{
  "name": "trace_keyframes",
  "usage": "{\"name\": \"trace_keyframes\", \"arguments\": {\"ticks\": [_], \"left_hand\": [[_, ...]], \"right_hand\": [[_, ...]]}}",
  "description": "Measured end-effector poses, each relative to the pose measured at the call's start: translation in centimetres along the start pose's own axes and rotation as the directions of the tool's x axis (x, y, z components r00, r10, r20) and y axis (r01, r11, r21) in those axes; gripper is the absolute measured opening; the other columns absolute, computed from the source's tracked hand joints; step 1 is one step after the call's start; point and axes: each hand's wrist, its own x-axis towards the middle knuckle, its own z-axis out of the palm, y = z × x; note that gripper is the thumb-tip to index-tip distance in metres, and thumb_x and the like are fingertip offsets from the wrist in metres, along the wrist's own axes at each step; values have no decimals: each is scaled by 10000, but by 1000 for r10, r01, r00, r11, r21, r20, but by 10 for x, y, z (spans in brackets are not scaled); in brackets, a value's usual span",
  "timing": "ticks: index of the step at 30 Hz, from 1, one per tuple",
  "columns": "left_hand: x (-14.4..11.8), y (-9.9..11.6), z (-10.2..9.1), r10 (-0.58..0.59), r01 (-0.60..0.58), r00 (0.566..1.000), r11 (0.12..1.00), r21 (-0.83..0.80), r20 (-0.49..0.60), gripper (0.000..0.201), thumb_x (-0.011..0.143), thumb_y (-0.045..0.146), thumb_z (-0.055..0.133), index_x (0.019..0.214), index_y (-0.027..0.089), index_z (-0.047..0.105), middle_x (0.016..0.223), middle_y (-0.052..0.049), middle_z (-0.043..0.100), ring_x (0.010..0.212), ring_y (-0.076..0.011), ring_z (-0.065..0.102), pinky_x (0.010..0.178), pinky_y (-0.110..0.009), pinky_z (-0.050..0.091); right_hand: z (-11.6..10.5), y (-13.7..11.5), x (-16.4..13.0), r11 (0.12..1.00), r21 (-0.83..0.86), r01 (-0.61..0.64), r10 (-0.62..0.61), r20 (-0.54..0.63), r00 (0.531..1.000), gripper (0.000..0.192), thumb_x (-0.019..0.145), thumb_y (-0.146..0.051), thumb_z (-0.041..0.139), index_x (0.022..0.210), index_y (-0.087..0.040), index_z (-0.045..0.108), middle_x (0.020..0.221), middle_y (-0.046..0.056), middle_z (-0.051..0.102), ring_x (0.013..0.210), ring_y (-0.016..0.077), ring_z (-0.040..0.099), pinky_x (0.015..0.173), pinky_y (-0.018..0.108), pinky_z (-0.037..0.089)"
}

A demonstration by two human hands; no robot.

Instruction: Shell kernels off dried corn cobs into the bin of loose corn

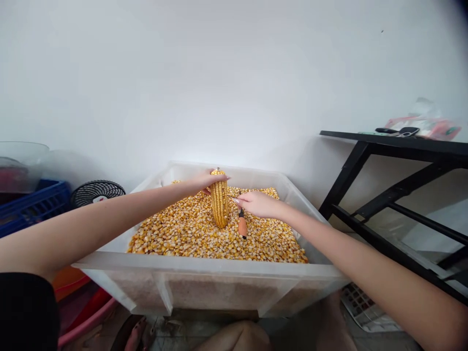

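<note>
An ear of corn point(220, 202) with full rows of yellow kernels stands upright over a bed of loose corn kernels point(175, 234). My left hand point(208, 181) is closed round its upper part, thumb across the front. At the cob's right side, my right hand point(252, 202) is pinched closed, a thin dark bit showing between its fingertips and the cob; what it is stays unclear. Just below that hand is a tool with an orange-brown wooden handle point(242, 226), its upper part hidden by the fingers. Whether that hand grips this tool I cannot tell.
The kernels lie in a large translucent plastic bin point(219, 268) against a white wall. At right stands a black folding-frame table point(365, 141) with scissors-like handles point(398, 131) on top. At left are a blue crate point(36, 202), a black fan grille point(97, 190) and a pink basin point(87, 321).
</note>
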Motion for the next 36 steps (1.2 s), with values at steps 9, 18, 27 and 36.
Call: {"name": "trace_keyframes", "arguments": {"ticks": [9,18,27,36], "left_hand": [[-8,20,-15,246,-263,965,884,386,93,255,623,400,600,742,176,629,635,-61,593,505,-180,547,409,-263,392],[-18,28,-10,252,-259,965,876,406,72,366,612,443,625,910,231,604,573,-17,547,388,-141,482,434,-271,369],[-20,35,-9,259,-261,960,706,658,103,486,662,547,497,962,176,589,581,-16,562,502,-140,502,525,-262,351],[-15,30,-12,273,-266,956,643,718,109,507,686,588,439,971,192,574,673,-26,591,541,-133,513,520,-252,335]], "right_hand": [[7,-6,1,996,87,-4,4,-1,1000,239,804,-321,401,682,-172,542,687,26,578,608,136,479,566,250,313],[10,-10,3,983,171,-73,62,68,996,272,800,-261,385,665,-152,595,710,50,624,657,157,534,629,261,363],[10,-19,1,976,173,-129,122,51,991,259,773,-223,397,679,-124,618,687,52,621,601,121,515,561,212,351],[5,-21,-3,936,282,-209,189,99,977,233,767,-227,433,638,-124,599,518,-1,515,444,79,387,505,218,300]]}}
